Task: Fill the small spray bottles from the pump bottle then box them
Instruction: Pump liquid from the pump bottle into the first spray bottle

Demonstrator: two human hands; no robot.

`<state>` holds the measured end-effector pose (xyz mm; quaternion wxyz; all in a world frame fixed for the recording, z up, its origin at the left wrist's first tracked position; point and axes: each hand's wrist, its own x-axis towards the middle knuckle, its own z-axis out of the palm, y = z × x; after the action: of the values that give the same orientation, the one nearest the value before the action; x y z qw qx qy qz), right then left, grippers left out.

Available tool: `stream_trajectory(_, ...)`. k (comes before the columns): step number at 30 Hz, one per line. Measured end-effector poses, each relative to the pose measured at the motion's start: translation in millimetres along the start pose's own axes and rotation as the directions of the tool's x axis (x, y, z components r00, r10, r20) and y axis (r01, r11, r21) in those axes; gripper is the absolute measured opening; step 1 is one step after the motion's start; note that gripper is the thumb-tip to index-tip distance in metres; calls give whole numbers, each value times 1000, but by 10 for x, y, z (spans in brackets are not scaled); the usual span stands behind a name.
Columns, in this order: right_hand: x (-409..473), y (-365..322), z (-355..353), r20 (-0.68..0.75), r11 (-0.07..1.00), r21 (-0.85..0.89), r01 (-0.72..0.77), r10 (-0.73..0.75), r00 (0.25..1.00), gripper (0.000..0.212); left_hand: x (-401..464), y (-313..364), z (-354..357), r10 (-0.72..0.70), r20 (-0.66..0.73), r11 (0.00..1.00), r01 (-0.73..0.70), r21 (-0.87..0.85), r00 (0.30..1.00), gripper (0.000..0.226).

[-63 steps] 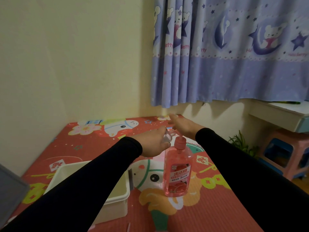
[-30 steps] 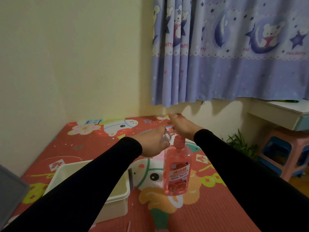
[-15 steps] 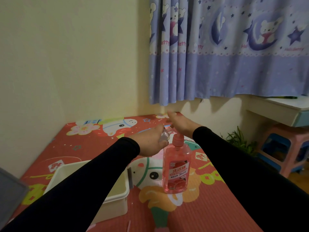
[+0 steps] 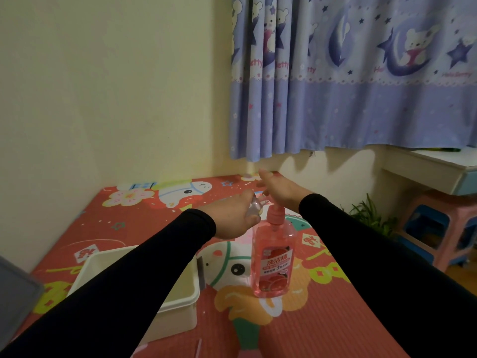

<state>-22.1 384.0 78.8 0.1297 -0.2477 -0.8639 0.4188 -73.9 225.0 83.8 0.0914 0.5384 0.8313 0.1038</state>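
- Pressing flat on the pump bottle point(image 4: 274, 257) head, the right hand point(image 4: 280, 191) keeps its fingers straight, as before.
- Left hand point(image 4: 233, 218) still grips the small spray bottle point(image 4: 255, 206) at the nozzle.
- Both stay mid-mat point(image 4: 335, 319); white box point(image 4: 178, 306) unchanged.

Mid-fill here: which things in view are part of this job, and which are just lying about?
Part of the job:
- pink pump bottle, upright on the mat
- small clear spray bottle, held at the pump's spout by the left hand
- right hand, flat on the pump head
- white box, open, beside the pump bottle

Lying about:
- blue curtain
- pink stools
- green plant
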Motion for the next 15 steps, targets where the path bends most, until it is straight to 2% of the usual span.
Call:
stream_trajectory(7, -36, 80, 63, 17, 993, -118, 10, -8, 1000, 57, -24, 11, 88, -9, 24, 1000, 9, -14, 1000, 49)
stream_trajectory(11, 1, 5, 14, 15, 999, 46, -27, 27, 1000, 64, -6, -3, 32, -8, 2, 1000, 8, -14, 1000, 47)
stream_trajectory(15, 10, -27, 6, -21, 1000, 30, -10, 10, 1000, 67, 16, -24, 14, -2, -5, 1000, 2, -20, 1000, 47)
